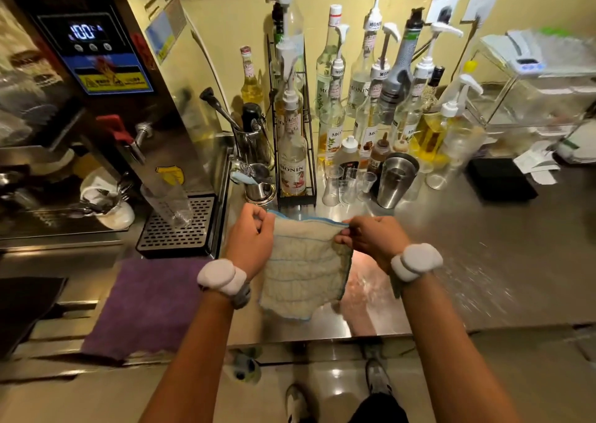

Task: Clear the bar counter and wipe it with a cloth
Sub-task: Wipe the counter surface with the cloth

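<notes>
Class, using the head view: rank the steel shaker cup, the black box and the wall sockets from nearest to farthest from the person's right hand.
From the right hand, which grips the cloth:
1. Steel shaker cup, just behind the hand.
2. Black box, off to the right on the counter.
3. Wall sockets, high on the back wall.

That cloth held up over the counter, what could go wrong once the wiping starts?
1. The cloth hangs stretched between the left hand and right hand, close to small clear glasses and a metal shaker; a wide sweep might knock them over.
2. The syrup bottles crowd the back, so that strip may go unwiped.
</notes>
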Demonstrator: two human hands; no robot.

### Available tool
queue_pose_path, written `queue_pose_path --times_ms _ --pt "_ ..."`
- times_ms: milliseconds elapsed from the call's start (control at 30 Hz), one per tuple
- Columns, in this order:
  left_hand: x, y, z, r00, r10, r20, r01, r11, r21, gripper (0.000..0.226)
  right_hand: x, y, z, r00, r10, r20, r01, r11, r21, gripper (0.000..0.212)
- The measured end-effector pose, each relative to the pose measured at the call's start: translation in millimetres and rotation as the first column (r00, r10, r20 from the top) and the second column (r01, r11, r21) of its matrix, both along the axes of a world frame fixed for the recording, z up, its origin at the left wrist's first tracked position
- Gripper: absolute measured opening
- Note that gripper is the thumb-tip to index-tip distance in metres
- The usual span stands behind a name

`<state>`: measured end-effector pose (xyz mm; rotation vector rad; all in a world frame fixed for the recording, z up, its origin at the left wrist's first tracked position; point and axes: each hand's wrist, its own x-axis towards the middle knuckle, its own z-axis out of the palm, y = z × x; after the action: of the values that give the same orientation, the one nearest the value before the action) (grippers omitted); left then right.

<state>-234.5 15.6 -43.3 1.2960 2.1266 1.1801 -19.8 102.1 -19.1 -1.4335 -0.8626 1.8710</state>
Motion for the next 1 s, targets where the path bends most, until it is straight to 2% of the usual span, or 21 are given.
queue_pose_path --times_ms 67,133,233,333,467,567,667,733,800,933,1000 --pt "-6 18 -24 0.999 0.038 -0.013 -0.039 0.994 -0.098 0.018 -14 17 -16 0.996 0.052 0.073 -0.051 0.999 -0.016 0.013" --pt "-9 30 -47 0.998 0.061 0.007 -0.059 0.98 -0.19 0.018 -25 29 -39 0.968 0.125 0.217 -0.14 0.989 0.054 0.009" --pt "-9 34 -78 1.0 0.024 -0.004 -0.024 0.94 -0.339 0.024 -29 32 -77 0.901 0.182 0.394 -0.228 0.971 0.071 0.032" --pt "0 25 -99 0.997 -0.064 -0.04 0.042 0.91 -0.413 0.038 -30 14 -108 0.822 0.24 0.517 -0.338 0.936 0.103 0.035" --pt "14 13 -112 0.966 -0.259 -0.022 0.22 0.862 -0.456 0.054 -33 -9 -136 0.71 0.319 0.628 -0.536 0.823 0.189 0.049" --pt "12 8 -120 0.952 -0.301 -0.048 0.245 0.849 -0.468 0.058 -37 -7 -147 0.637 0.349 0.687 -0.636 0.742 0.213 0.073" --pt "7 8 -126 0.946 -0.314 -0.077 0.232 0.826 -0.514 0.062 -41 2 -149 0.498 0.416 0.761 -0.749 0.649 0.134 0.095" --pt "4 8 -129 0.941 -0.327 -0.083 0.234 0.809 -0.539 0.063 -40 8 -151 0.458 0.432 0.777 -0.765 0.637 0.096 0.09" --pt "2 7 -132 0.939 -0.338 -0.068 0.247 0.796 -0.553 0.06 -37 9 -152 0.488 0.421 0.765 -0.736 0.67 0.1 0.077" --pt "-2 4 -137 0.947 -0.284 -0.147 0.168 0.834 -0.525 0.046 -35 4 -159 0.452 0.385 0.805 -0.746 0.658 0.104 0.07" --pt "-3 10 -138 0.953 -0.255 -0.164 0.143 0.856 -0.497 0.047 -39 2 -162 0.451 0.343 0.824 -0.738 0.663 0.128 0.069"
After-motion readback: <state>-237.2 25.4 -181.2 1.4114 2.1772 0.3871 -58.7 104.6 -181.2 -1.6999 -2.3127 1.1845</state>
